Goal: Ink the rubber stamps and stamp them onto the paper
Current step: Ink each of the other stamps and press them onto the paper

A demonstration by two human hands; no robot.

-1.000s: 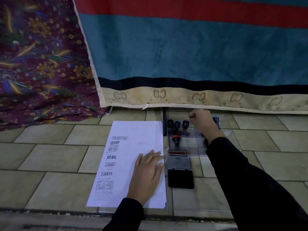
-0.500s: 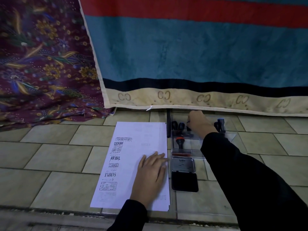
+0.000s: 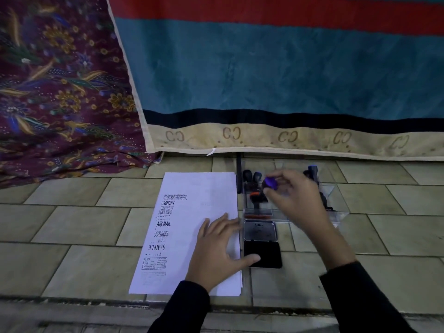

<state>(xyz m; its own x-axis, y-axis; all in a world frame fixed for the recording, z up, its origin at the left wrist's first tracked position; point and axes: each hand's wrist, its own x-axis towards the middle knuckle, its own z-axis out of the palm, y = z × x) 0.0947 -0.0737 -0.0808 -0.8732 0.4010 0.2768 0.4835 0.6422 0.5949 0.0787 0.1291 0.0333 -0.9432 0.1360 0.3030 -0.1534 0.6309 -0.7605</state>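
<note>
**Me:** Holding a purple-handled stamp (image 3: 271, 182) pinched between my right hand's (image 3: 296, 200) thumb and fingertips, I have it lifted just above the clear plastic tray (image 3: 336, 213). My left hand (image 3: 219, 251) lies flat, fingers spread and gripping nothing, on the lower right part of the paper (image 3: 204, 212), its thumb reaching onto the ink pad (image 3: 263, 254).

**Listener:** What could go wrong?

**Me:** I judge 3 risks. My left thumb on the black pad may pick up ink and smudge the sheet. The pinch on the stamp is light, so it could slip and drop into the tray. If I lift my left hand, the paper may shift on the tiles and blur a print.

**Listener:** What do the containers hold?

**Me:** The tray holds several more stamps: 2 dark handles (image 3: 252, 176) at its far left, an orange-banded one (image 3: 255, 198) nearer me, a blue-topped one (image 3: 312, 169) at far right. The open pad case sits just beside the paper, lid (image 3: 259, 230) up, black pad nearest me. The paper already carries prints down its left side, including SAMPLE and AIR MAIL.
</note>
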